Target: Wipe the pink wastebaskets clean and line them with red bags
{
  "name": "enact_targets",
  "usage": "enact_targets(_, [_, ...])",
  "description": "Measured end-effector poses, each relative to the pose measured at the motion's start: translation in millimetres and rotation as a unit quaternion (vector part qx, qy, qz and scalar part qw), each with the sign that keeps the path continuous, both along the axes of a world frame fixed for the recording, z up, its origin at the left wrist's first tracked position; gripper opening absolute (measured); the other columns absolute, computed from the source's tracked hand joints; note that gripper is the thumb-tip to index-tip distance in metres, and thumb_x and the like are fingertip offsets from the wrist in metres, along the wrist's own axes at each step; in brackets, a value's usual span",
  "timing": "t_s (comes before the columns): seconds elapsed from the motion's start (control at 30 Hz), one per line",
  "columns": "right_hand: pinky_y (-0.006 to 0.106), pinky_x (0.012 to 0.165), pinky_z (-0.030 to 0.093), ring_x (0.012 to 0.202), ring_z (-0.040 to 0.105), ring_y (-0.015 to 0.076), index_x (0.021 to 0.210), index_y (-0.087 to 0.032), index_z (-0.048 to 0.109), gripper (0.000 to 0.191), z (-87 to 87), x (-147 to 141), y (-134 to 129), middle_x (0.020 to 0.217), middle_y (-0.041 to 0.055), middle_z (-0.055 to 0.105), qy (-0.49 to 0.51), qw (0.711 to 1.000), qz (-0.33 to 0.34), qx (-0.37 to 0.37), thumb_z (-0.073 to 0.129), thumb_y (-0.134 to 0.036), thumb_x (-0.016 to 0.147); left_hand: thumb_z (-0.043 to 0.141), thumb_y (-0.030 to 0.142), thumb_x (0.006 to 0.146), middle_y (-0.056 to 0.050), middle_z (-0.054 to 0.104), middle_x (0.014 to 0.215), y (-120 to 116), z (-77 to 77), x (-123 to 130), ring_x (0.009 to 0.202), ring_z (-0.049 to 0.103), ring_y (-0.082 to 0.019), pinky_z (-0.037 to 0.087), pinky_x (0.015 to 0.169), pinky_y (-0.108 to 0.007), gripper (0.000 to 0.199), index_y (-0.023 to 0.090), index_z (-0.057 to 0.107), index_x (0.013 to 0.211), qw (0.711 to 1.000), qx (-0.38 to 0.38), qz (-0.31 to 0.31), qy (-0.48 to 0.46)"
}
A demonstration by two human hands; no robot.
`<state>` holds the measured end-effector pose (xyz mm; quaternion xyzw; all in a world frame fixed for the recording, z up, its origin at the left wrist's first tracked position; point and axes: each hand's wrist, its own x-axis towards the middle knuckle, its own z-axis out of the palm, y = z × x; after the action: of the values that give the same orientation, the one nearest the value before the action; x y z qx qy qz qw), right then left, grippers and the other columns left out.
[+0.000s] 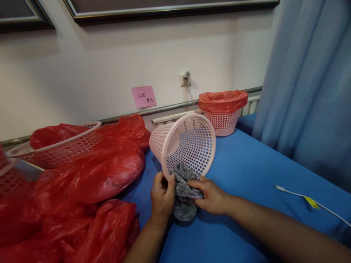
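A pink perforated basket lies tilted on its side on the blue surface, its open mouth facing me. My left hand grips the lower left of its rim, thumb on the front and fingers behind. A crumpled dark grey speckled cloth hangs over the bottom of the rim and down in front of it. My right hand is closed on the right side of this cloth, thumb and fingers pinching its folds. The lower end of the cloth hangs close to the blue surface.
Red plastic bags and a wide pink basket fill the left side. An upright pink basket with a red liner stands at the back right. A white cable lies at right, before a blue curtain.
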<state>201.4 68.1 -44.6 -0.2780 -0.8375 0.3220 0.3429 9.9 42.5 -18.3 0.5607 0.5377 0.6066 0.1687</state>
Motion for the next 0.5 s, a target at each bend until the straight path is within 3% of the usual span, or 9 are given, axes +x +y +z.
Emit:
enact_targets(0.07, [0.033, 0.090, 0.056, 0.102, 0.069, 0.0223, 0.126, -0.026, 0.076, 0.050, 0.3, 15, 16, 0.122, 0.0078, 0.072, -0.109, 0.990, -0.082, 0.033, 0.068, -0.011, 0.079, 0.070, 0.050, 0.094, 0.004, 0.059, 0.072, 0, 1.4, -1, 0.066, 0.054, -0.015, 0.046, 0.062, -0.025, 0.031, 0.021, 0.064, 0.083, 1.000, 0.006, 0.002, 0.008])
enact_targets(0.13, [0.033, 0.083, 0.055, 0.095, 0.069, 0.0232, 0.124, -0.023, 0.077, 0.045, -0.5, 36, 39, 0.119, 0.0107, 0.071, -0.190, 0.959, -0.205, 0.048, 0.067, -0.013, 0.082, 0.070, 0.048, 0.094, 0.003, 0.060, 0.073, 0, 3.6, -1, 0.067, 0.055, -0.015, 0.046, 0.063, -0.025, 0.029, 0.021, 0.065, 0.083, 1.000, 0.011, 0.000, 0.017])
enact_targets(0.2, [0.033, 0.077, 0.053, 0.089, 0.068, 0.0235, 0.125, -0.023, 0.076, 0.042, -0.6, 57, 63, 0.113, 0.0116, 0.070, -0.203, 0.929, -0.304, 0.062, 0.062, -0.012, 0.087, 0.069, 0.046, 0.095, 0.003, 0.061, 0.074, -1, 6.5, 0, 0.068, 0.056, -0.016, 0.047, 0.065, -0.025, 0.027, 0.021, 0.066, 0.085, 0.999, 0.016, -0.007, 0.027])
enact_targets(0.27, [0.034, 0.077, 0.051, 0.090, 0.066, 0.0252, 0.130, -0.023, 0.074, 0.047, 0.5, 72, 79, 0.109, 0.0126, 0.069, -0.176, 0.911, -0.361, 0.097, 0.057, -0.009, 0.088, 0.067, 0.044, 0.096, 0.003, 0.061, 0.074, -3, 9.3, 1, 0.067, 0.057, -0.015, 0.047, 0.065, -0.025, 0.025, 0.021, 0.066, 0.085, 0.999, 0.021, -0.014, 0.036])
enact_targets(0.33, [0.036, 0.081, 0.051, 0.095, 0.067, 0.0269, 0.137, -0.022, 0.071, 0.053, 1.2, 76, 84, 0.113, 0.0138, 0.068, -0.151, 0.905, -0.384, 0.106, 0.057, -0.008, 0.088, 0.067, 0.043, 0.096, 0.004, 0.059, 0.072, -5, 11.3, 3, 0.065, 0.056, -0.015, 0.046, 0.063, -0.025, 0.025, 0.021, 0.065, 0.084, 0.999, 0.026, -0.019, 0.044])
enact_targets(0.4, [0.037, 0.086, 0.052, 0.101, 0.068, 0.0272, 0.139, -0.021, 0.070, 0.054, -0.2, 70, 80, 0.120, 0.0141, 0.069, -0.147, 0.918, -0.365, 0.053, 0.060, -0.011, 0.087, 0.066, 0.042, 0.096, 0.004, 0.058, 0.071, -6, 12.4, 3, 0.064, 0.055, -0.015, 0.046, 0.061, -0.025, 0.025, 0.021, 0.064, 0.082, 0.998, 0.031, -0.020, 0.051])
enact_targets(0.5, [0.034, 0.087, 0.055, 0.097, 0.072, 0.0241, 0.123, -0.024, 0.079, 0.045, -5.7, 56, 67, 0.112, 0.0080, 0.076, -0.152, 0.942, -0.298, -0.036, 0.071, -0.016, 0.079, 0.066, 0.040, 0.096, 0.004, 0.058, 0.070, -8, 13.4, 3, 0.063, 0.054, -0.015, 0.045, 0.061, -0.025, 0.024, 0.022, 0.064, 0.081, 0.997, 0.035, -0.020, 0.060])
